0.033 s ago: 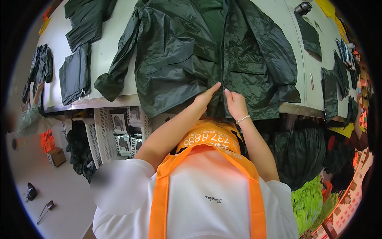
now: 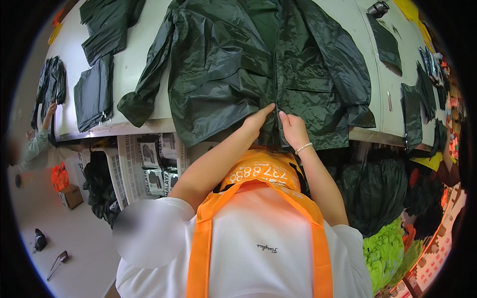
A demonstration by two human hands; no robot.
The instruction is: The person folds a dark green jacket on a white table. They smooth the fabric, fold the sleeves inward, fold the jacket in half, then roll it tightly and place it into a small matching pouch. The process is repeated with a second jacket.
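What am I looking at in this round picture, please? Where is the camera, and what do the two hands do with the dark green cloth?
There is no machine here. The picture comes from a wide fisheye camera worn on a person's head and looking down, so straight edges bend near the rim. At the bottom you see the person's own white shirt and orange apron, with both bare forearms reaching forward.

On the pale work table a dark green rain jacket lies spread out, its lower hem hanging over the near edge. The left hand and the right hand, which wears a thin bracelet, pinch the jacket's front opening near the hem, close together. Whether they work a zipper is too small to tell.

Folded dark pieces lie on the table to the left, and more at the right. Another person's hand shows at the far left edge.
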